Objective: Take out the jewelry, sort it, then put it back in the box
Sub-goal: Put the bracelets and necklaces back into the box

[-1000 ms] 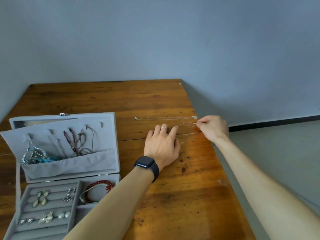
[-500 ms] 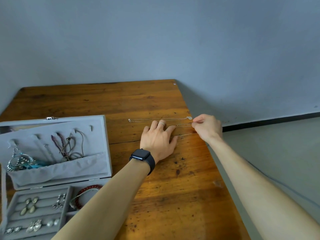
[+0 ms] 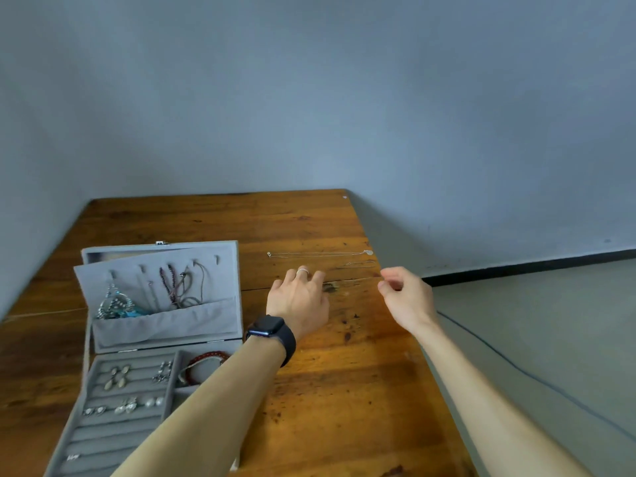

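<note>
A grey velvet jewelry box [image 3: 220,325] stands open at the left, with necklaces hanging in its lid, earrings in the ring rows and a red bead bracelet [image 3: 210,357] in a side compartment. Two thin silver chains lie on the wooden table [image 3: 344,390]. The far chain [image 3: 320,254] is stretched straight with a small pendant at its right end. The near chain [image 3: 359,263] lies just below it. My left hand [image 3: 299,299], with a ring and a black watch, rests flat with its fingertips near the near chain's left end. My right hand [image 3: 404,296] hovers, loosely curled, just right of the chains.
The table's right edge runs close beside my right hand, with grey floor and a thin dark cable [image 3: 516,370] beyond it. A plain grey wall stands behind the table. A seam between planks crosses the tabletop under my left hand.
My right hand has let go of the near chain's right end and drawn back toward me. The left hand stays flat on the table. The view has shifted.
</note>
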Demonstrator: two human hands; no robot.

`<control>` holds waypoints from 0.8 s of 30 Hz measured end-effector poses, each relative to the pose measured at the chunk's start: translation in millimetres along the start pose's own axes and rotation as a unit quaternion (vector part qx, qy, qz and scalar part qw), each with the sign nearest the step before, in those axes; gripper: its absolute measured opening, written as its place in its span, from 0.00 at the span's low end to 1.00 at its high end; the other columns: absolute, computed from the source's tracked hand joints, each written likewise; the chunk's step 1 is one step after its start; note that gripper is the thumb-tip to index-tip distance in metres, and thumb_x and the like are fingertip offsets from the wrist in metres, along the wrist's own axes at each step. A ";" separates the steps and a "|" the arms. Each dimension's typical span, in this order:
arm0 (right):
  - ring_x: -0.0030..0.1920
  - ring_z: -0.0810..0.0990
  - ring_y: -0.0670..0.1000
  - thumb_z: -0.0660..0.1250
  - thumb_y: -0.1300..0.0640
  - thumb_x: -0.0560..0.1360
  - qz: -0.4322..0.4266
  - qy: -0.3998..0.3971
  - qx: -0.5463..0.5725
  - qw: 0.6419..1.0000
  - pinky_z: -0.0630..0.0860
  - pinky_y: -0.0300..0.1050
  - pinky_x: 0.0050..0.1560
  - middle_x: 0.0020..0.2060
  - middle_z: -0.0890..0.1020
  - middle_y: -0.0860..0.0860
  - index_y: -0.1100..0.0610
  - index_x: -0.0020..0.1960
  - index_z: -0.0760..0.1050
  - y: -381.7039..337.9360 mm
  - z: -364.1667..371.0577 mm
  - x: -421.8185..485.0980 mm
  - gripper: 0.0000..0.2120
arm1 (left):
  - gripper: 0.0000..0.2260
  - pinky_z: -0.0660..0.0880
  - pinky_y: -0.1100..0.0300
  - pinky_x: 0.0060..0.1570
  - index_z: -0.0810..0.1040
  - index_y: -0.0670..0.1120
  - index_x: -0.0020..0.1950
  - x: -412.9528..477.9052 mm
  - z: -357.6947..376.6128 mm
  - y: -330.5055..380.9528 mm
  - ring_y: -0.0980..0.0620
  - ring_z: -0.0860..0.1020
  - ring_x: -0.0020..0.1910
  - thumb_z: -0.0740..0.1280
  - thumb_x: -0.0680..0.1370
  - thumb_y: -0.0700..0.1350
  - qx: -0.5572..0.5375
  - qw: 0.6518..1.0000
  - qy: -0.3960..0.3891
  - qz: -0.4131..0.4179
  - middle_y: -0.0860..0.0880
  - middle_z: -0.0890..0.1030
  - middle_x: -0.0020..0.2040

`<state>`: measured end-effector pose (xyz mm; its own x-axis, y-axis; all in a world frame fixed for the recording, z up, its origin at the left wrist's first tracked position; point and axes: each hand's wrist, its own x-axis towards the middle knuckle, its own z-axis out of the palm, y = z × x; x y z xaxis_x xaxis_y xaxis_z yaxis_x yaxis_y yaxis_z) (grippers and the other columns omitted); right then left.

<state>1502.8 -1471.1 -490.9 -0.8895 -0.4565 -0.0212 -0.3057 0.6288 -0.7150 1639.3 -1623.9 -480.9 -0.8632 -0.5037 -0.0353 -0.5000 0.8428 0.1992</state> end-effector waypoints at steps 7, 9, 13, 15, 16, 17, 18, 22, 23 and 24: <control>0.57 0.78 0.41 0.68 0.54 0.78 -0.080 -0.019 0.078 0.994 0.75 0.38 0.60 0.56 0.81 0.39 0.44 0.59 0.78 -12.3 -0.2 -138.1 0.11 | 0.21 0.68 0.50 0.68 0.66 0.53 0.75 -111.2 -25.7 -7.5 0.47 0.66 0.73 0.57 0.82 0.53 -0.033 0.997 0.066 0.030 0.48 0.69 0.74; 0.57 0.78 0.40 0.69 0.55 0.78 -0.102 -0.024 0.093 0.990 0.76 0.36 0.59 0.56 0.81 0.39 0.43 0.58 0.78 -13.3 5.4 -177.8 0.11 | 0.20 0.67 0.51 0.69 0.66 0.54 0.75 -145.5 -27.1 -16.6 0.48 0.66 0.73 0.57 0.82 0.53 -0.036 0.996 0.080 0.035 0.50 0.69 0.73; 0.59 0.77 0.40 0.69 0.53 0.78 -0.118 -0.039 0.083 0.989 0.77 0.42 0.59 0.56 0.80 0.38 0.43 0.58 0.78 -8.2 23.4 -240.3 0.11 | 0.19 0.70 0.50 0.67 0.70 0.55 0.73 -208.5 -23.9 -45.8 0.48 0.70 0.70 0.60 0.81 0.53 -0.060 0.992 0.111 0.020 0.51 0.72 0.71; 0.59 0.76 0.41 0.69 0.52 0.78 -0.116 -0.051 0.070 0.989 0.76 0.42 0.61 0.56 0.80 0.38 0.42 0.58 0.78 -8.1 32.1 -264.6 0.10 | 0.19 0.71 0.51 0.66 0.70 0.56 0.72 -239.1 -18.0 -60.4 0.49 0.69 0.70 0.61 0.81 0.52 -0.071 0.990 0.121 0.002 0.51 0.72 0.71; 0.59 0.76 0.41 0.69 0.52 0.78 -0.122 -0.055 0.065 0.989 0.76 0.41 0.61 0.56 0.80 0.38 0.42 0.58 0.78 -8.6 35.8 -274.7 0.10 | 0.19 0.73 0.52 0.65 0.71 0.56 0.71 -254.1 -14.8 -66.5 0.49 0.70 0.69 0.63 0.80 0.52 -0.079 0.988 0.130 -0.004 0.52 0.72 0.71; 0.59 0.76 0.41 0.70 0.52 0.77 -0.131 -0.058 0.060 0.988 0.75 0.41 0.61 0.56 0.80 0.39 0.43 0.58 0.78 -9.0 39.5 -283.2 0.10 | 0.18 0.74 0.53 0.63 0.72 0.56 0.70 -268.6 -11.1 -71.9 0.50 0.71 0.68 0.64 0.80 0.51 -0.084 0.987 0.140 -0.009 0.52 0.73 0.69; 0.58 0.76 0.41 0.70 0.53 0.77 -0.142 -0.062 0.058 0.986 0.75 0.40 0.60 0.55 0.80 0.39 0.43 0.58 0.78 -9.3 42.8 -290.0 0.11 | 0.17 0.75 0.53 0.61 0.73 0.56 0.69 -281.5 -6.7 -76.6 0.50 0.73 0.66 0.65 0.79 0.50 -0.087 0.985 0.151 -0.010 0.52 0.74 0.68; 0.56 0.76 0.40 0.71 0.54 0.76 -0.169 -0.085 0.034 0.981 0.71 0.31 0.55 0.53 0.79 0.38 0.45 0.58 0.79 -9.2 55.2 -305.1 0.12 | 0.13 0.78 0.55 0.54 0.78 0.54 0.62 -314.6 12.8 -84.3 0.52 0.76 0.58 0.69 0.78 0.47 -0.121 0.975 0.185 -0.029 0.53 0.77 0.61; 0.55 0.76 0.41 0.71 0.53 0.76 -0.177 -0.083 0.018 0.981 0.69 0.30 0.54 0.53 0.79 0.38 0.46 0.58 0.79 -9.5 58.8 -306.8 0.11 | 0.12 0.78 0.55 0.52 0.79 0.53 0.60 -318.7 16.8 -84.0 0.53 0.76 0.57 0.69 0.77 0.46 -0.133 0.971 0.194 -0.038 0.53 0.77 0.59; 0.55 0.76 0.42 0.71 0.53 0.76 -0.186 -0.077 0.003 0.979 0.70 0.33 0.55 0.52 0.79 0.38 0.46 0.58 0.80 -9.9 62.8 -307.7 0.11 | 0.11 0.79 0.55 0.51 0.80 0.53 0.59 -321.2 20.4 -83.3 0.53 0.76 0.56 0.70 0.77 0.46 -0.142 0.968 0.201 -0.044 0.54 0.77 0.58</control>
<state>1800.8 -1376.3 -521.2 -0.6544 -0.7438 0.1362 -0.5970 0.3977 -0.6967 1956.8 -1528.5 -506.1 -0.6925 -0.6522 0.3084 -0.4811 0.7360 0.4763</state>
